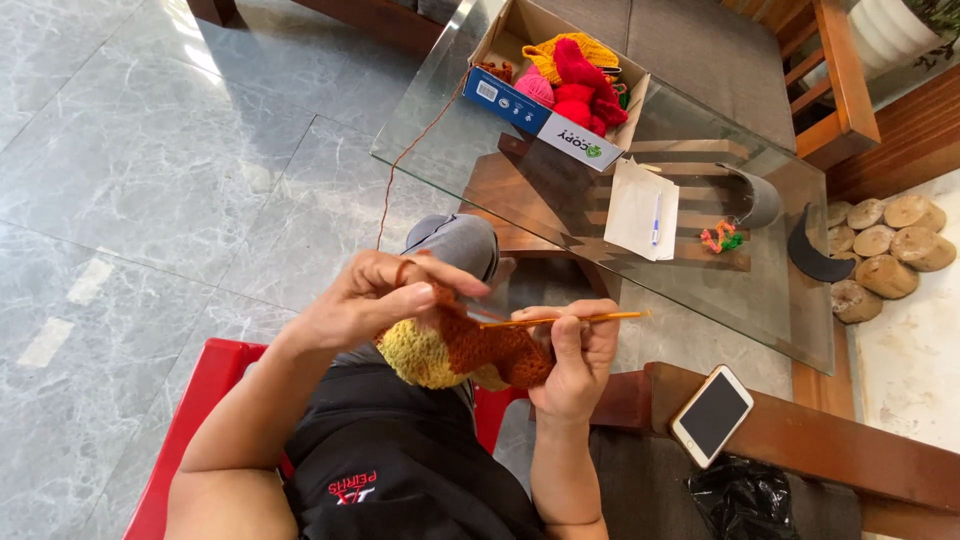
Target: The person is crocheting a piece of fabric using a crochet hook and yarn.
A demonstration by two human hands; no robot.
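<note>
My left hand [375, 300] pinches the upper edge of a crocheted piece [462, 352] that is rust-brown with a yellow part underneath. A brown yarn strand [400, 165] wraps over the fingers and runs up to a cardboard box [520, 100] on the glass table. My right hand [577, 362] grips the lower right of the piece and holds an orange crochet hook [570, 319], which lies across it and points left into the stitches. Both hands hover over my lap.
The glass table [440, 110] carries the box with red, pink and yellow yarn [580, 75], a white paper with a pen [642, 210] and a small colourful item [721, 238]. A phone [711, 415] lies on a wooden armrest at right. A red chair [195, 410] is beneath me.
</note>
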